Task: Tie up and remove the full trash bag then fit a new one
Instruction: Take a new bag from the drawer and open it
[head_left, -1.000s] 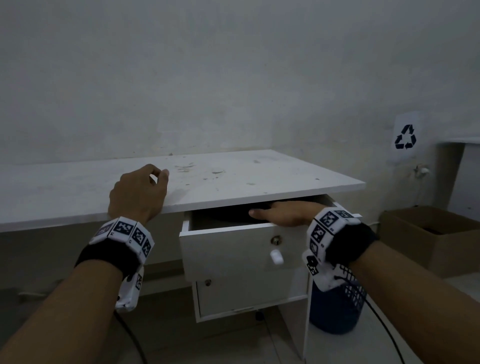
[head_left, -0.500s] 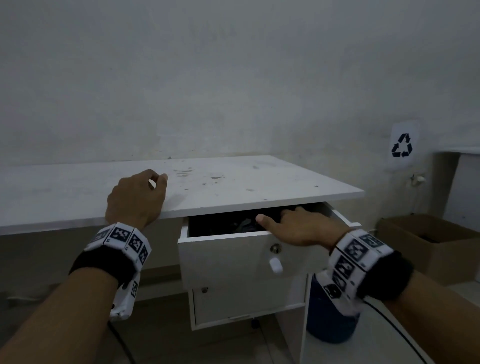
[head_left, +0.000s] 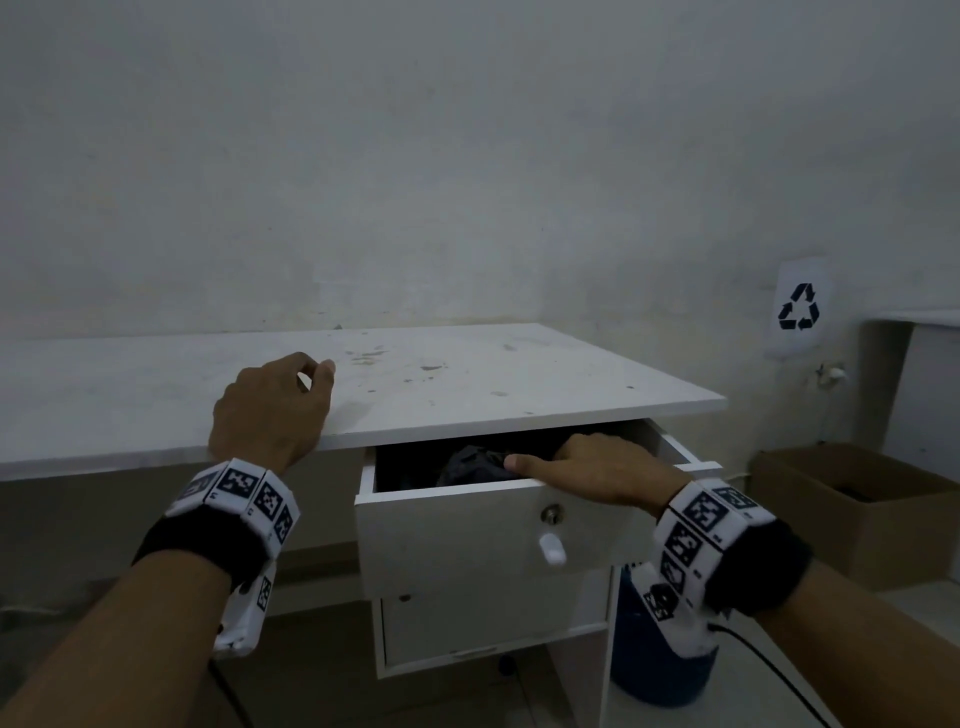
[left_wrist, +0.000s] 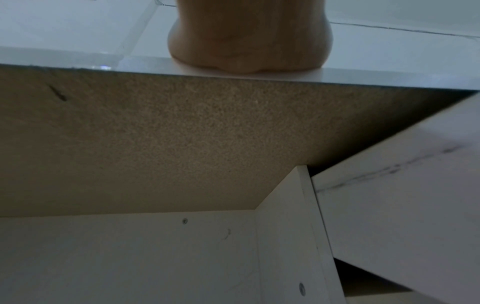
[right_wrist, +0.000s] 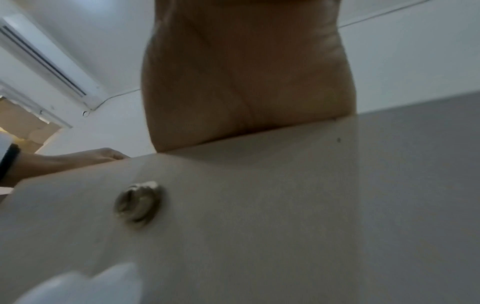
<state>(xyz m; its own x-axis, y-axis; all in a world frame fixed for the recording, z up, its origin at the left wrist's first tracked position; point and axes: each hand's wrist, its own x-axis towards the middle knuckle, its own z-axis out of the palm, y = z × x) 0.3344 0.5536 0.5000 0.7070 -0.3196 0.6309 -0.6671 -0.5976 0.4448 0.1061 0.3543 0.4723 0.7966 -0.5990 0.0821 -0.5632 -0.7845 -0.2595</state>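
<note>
Left hand (head_left: 270, 410) rests on the front edge of the tabletop (head_left: 467, 374), centre-left of the head view. Fingers loosely curled, holding nothing. Likely a brace while the other hand works.

Right hand (head_left: 597, 475) lies over the top edge of the open drawer (head_left: 457, 540), frame centre. Thumb stretches left along the rim; the fingers dip inside, their tips hidden. Cannot tell whether this grip has hold of anything.

Inside the drawer, a crumpled dark bundle (head_left: 470, 462) sits just left of the thumb tip. Probably the spare bags, so the step in hand looks like fetching a new liner. Touching or not: cannot tell.

The blue bin (head_left: 644, 660) stands on the floor, lower right, behind the right wrist and beside the desk's side panel. No full bag shows in these views, nor whether the bin is lined.

Edges and room: the drawer is only partly out, and the tabletop overhangs its back half, leaving a low slot above the bundle. A lift would need to come forward over the drawer front before rising. The lock (right_wrist: 137, 202) and white knob (head_left: 552, 548) sit below the rim, clear of the hand. A cardboard box (head_left: 852, 499) at far right stands well apart from the bin.
</note>
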